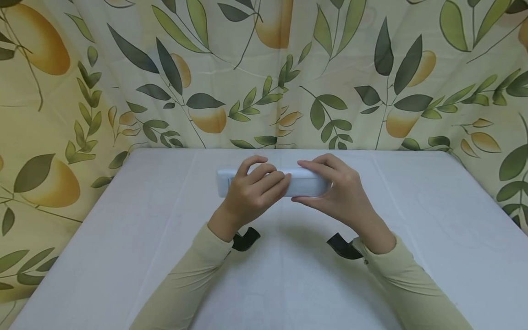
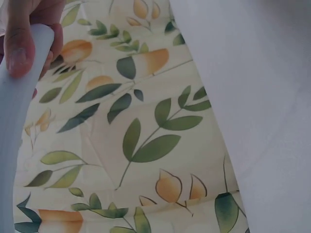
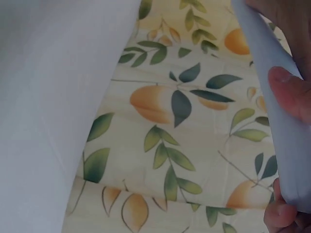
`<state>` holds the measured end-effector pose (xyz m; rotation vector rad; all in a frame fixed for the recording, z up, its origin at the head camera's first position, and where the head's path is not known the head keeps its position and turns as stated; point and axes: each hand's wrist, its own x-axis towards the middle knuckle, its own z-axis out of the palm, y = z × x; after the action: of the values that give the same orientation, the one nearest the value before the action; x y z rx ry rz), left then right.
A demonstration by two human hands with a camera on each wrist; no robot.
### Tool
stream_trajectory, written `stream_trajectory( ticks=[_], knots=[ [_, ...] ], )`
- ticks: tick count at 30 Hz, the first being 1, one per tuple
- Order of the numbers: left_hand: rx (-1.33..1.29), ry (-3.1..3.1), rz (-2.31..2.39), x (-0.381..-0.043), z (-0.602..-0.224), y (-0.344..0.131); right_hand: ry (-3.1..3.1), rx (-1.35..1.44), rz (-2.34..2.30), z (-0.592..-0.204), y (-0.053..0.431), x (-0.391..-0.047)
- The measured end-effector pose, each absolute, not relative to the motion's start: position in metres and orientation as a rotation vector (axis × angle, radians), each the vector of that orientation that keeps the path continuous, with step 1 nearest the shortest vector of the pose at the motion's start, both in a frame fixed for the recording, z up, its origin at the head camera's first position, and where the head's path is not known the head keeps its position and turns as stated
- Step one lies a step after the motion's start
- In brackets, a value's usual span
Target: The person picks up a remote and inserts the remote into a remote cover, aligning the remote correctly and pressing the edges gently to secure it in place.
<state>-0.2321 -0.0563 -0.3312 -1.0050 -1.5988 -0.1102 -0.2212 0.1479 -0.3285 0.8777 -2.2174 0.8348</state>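
Note:
A long, smooth, pale white case with rounded edges (image 1: 309, 183) is held level above the far half of the table. My left hand (image 1: 257, 190) grips it left of the middle, fingers bent over its near face, the index finger raised at the top edge. The right hand (image 1: 340, 192) holds the right end, with fingers along the top and thumb along the underside. In the left wrist view, a thumb presses on the end of the case (image 2: 22, 104). The right wrist view shows fingertips against the case (image 3: 286, 155) at the right edge.
A white-covered table (image 1: 123, 256) lies below both hands. Behind and beside it hangs a cloth (image 1: 247, 91) printed with leaves and orange fruit. Black curved pieces (image 1: 246, 239) stick out at both wrists, beside the light sleeves.

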Motion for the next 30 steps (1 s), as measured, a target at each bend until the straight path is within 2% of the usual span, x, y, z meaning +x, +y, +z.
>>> stream_trajectory(
  ticks=[11, 22, 30],
  knots=[
    [-0.85, -1.782, -0.223, -0.232, -0.328, -0.052, -2.214, 0.808, 0.83, -0.328, 0.15, -0.224],
    [-0.688, -2.084, -0.372, -0.223, -0.331, -0.045, -2.038, 0.512, 1.024, -0.331, 0.142, -0.223],
    [-0.498, -2.106, -0.544, -0.217, -0.33, -0.04, -2.042, 0.637, 1.286, -0.335, 0.131, -0.218]
  ],
)
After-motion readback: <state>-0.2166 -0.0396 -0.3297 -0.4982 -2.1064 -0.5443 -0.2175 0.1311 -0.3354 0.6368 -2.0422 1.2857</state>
